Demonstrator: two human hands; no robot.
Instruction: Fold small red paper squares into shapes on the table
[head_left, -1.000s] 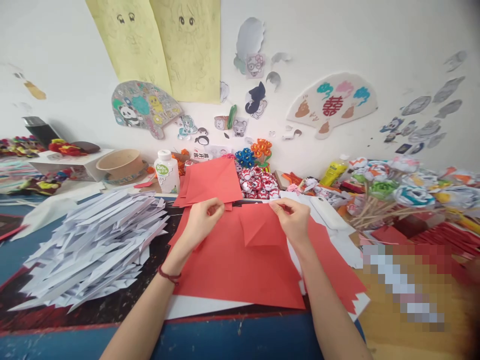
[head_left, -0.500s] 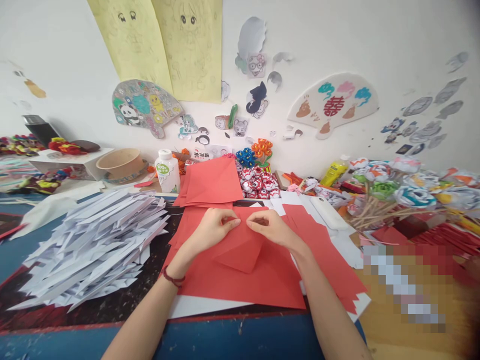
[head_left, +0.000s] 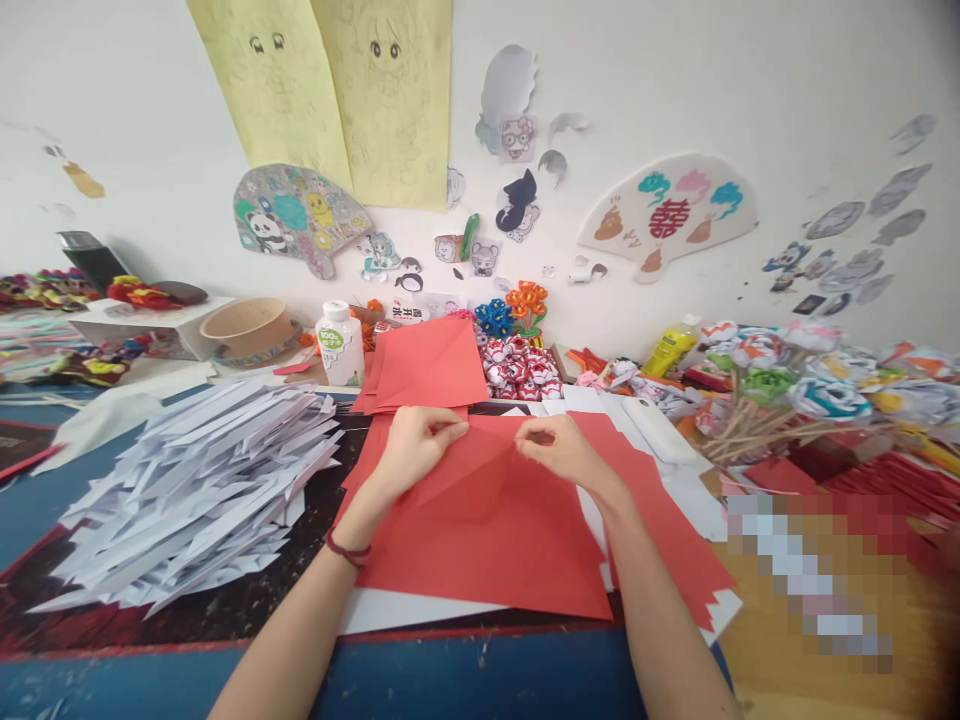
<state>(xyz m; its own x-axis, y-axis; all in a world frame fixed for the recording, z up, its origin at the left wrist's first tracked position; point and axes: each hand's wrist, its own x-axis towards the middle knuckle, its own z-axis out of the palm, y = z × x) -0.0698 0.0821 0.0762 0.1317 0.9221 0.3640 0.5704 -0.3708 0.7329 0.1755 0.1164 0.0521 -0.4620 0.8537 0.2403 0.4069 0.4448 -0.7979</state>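
Creased red sheet: we lose its outline against the red paper below.
Right hand: whether its fingertips touch the creased red sheet, we cannot tell.
Forearms: cut off by the bottom edge.
Yellow drawings: cropped at the top, their pencil lines too faint for us.
White bottle: small print we cannot read.
Pixelated patch: we cannot tell what it covers.

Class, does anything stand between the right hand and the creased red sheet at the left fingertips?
Nothing visible stands between the right hand and the creased red sheet by the left hand. The large red paper lies beneath, not between; whether the right fingertips touch the sheet is unclear.
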